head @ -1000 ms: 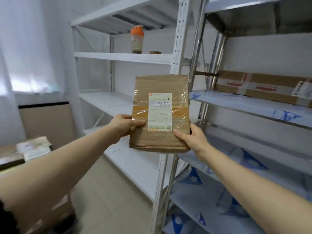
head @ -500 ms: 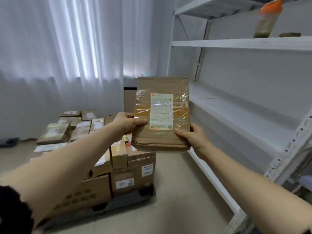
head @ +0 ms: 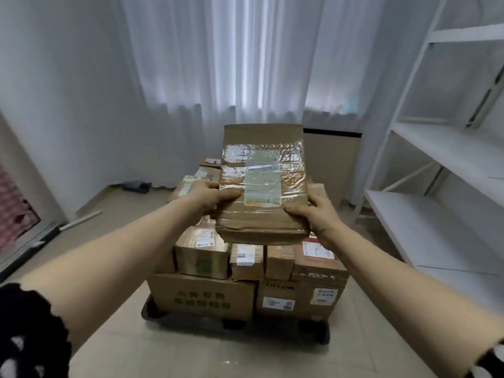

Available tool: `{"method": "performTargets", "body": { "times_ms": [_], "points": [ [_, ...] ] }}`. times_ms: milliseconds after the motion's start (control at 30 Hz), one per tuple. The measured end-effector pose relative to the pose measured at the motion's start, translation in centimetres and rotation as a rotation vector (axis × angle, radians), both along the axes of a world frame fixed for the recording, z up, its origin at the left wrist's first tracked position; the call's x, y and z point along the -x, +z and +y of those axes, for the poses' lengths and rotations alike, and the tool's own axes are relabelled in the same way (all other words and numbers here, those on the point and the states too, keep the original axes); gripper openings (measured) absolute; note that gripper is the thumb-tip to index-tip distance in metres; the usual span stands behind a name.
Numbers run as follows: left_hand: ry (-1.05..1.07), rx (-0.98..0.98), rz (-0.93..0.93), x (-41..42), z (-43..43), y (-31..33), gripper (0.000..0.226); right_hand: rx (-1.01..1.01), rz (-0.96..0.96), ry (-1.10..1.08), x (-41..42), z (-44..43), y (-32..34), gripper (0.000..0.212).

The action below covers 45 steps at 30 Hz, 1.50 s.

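A person holds a flat brown parcel [head: 263, 184] up in the air with both hands. It is in the middle of the view, above a pile of boxes and not touching them.

The parcel is longer than it is wide. Its long side runs away from the person. The short end close to the person sits low and the far end sits higher, so the parcel tilts. Its big flat face looks up at the camera. On that face is a white label [head: 263, 178] under shiny clear tape. The label's long side runs the same way as the parcel's.

The left hand [head: 210, 196] grips the left edge near the low end. Its fingers [head: 229, 193] curl round the edge, with the thumb lying on top. The right hand [head: 316, 214] grips the right edge near the low corner. Its thumb lies on top too, and the other fingers go under, where they cannot be seen.

Below the parcel is a low dark cart [head: 191, 319] on the floor [head: 114, 345]. It carries many brown boxes. A big box [head: 201, 296] with green print sits at the bottom front, and smaller boxes with labels are stacked on top of it and beside it.

A white rack [head: 436, 148] of shelves stands on the right. White curtains [head: 218, 64] hang behind.
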<state>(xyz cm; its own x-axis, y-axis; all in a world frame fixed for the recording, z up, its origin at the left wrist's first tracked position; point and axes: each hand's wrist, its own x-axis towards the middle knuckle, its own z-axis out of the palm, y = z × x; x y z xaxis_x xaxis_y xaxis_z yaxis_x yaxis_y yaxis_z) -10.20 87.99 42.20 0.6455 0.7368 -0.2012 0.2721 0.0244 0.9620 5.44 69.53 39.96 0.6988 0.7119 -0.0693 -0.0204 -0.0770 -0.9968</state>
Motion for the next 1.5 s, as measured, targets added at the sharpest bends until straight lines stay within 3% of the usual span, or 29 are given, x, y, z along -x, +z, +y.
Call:
{"method": "performTargets", "body": {
  "times_ms": [100, 367, 600, 767, 900, 1067, 1500],
  "points": [
    [0.070, 0.001, 0.013, -1.4, 5.3, 0.3, 0.051, -0.012, 0.041, 0.041, -2.5, 6.4, -0.5, 0.041],
    [0.214, 0.012, 0.048, -2.1, 16.3, -0.7, 0.061, -0.002, 0.156, 0.188, -5.1, 20.2, -2.0, 0.043],
    [0.226, 0.029, 0.080, -0.9, 25.2, -2.9, 0.038, 0.038, 0.201, 0.195, -3.8, 29.1, -3.9, 0.040],
    [0.146, 0.047, 0.111, -0.5, 33.1, -4.8, 0.033, 0.068, 0.206, 0.127, -2.3, 35.6, -5.7, 0.030],
    [0.038, 0.040, 0.132, 0.0, 40.3, -5.7, 0.042, 0.069, 0.200, 0.041, 0.0, 41.1, -6.9, 0.034],
    [-0.096, 0.054, 0.194, 1.6, 48.3, -6.0, 0.038, 0.071, 0.291, -0.088, 4.2, 47.3, -7.9, 0.025],
    [-0.224, 0.076, 0.196, -2.4, 58.1, -7.4, 0.036, 0.062, 0.332, -0.218, 1.7, 56.4, -9.4, 0.029]
  ]
}}
